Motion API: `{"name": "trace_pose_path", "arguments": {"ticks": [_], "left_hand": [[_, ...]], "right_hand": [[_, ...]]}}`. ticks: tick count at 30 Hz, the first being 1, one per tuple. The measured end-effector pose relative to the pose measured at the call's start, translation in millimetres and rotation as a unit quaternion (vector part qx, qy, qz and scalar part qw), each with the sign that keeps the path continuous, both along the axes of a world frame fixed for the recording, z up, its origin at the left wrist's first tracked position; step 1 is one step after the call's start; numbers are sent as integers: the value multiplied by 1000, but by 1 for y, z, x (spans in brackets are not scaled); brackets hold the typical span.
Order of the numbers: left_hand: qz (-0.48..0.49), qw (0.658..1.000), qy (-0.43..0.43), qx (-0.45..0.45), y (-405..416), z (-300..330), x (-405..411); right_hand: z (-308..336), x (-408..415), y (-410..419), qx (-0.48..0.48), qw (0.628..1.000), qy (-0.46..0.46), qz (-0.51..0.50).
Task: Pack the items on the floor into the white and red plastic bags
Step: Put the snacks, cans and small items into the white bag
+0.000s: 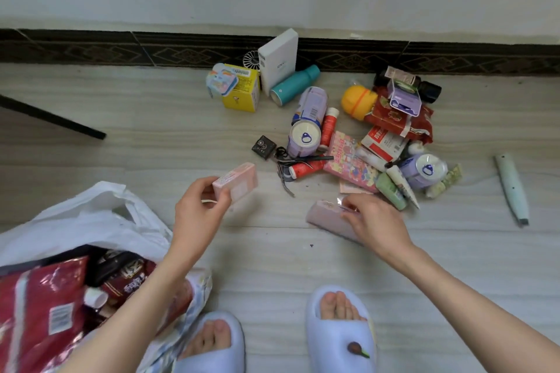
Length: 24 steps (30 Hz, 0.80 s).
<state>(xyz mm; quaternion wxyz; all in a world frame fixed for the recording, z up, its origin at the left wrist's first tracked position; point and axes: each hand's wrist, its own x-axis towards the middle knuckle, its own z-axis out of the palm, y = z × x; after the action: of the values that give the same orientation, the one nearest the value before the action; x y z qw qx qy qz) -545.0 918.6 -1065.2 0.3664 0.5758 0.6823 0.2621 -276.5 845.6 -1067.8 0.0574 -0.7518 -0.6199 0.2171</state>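
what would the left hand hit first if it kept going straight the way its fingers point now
The left hand, holding a small pink box, points up and right toward the pile. First in that line looks like the small black square gadget, though depth is hard to judge from this single view.

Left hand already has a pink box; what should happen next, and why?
Probably carry the pink box in the left hand into the open white bag beside it; the right hand is only now gripping the lilac box.
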Motion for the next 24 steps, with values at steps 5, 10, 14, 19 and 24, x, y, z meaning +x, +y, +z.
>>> {"name": "trace_pose_path", "arguments": {"ticks": [5,10,14,19,24], "left_hand": [[56,998,2,-5,-29,38,-63],[131,991,31,4,-62,68,-149],[207,977,53,-3,-96,73,-209],[146,970,188,-42,-123,54,-254],[148,932,330,-28,-128,56,-307]], "right_hand": [[48,-69,22,85,985,7,149],[103,-164,49,56,979,143,135],[126,-237,70,-8,964,186,188],[102,-309,74,-142,929,342,25],[65,-351,52,-218,870,438,-61]]}}
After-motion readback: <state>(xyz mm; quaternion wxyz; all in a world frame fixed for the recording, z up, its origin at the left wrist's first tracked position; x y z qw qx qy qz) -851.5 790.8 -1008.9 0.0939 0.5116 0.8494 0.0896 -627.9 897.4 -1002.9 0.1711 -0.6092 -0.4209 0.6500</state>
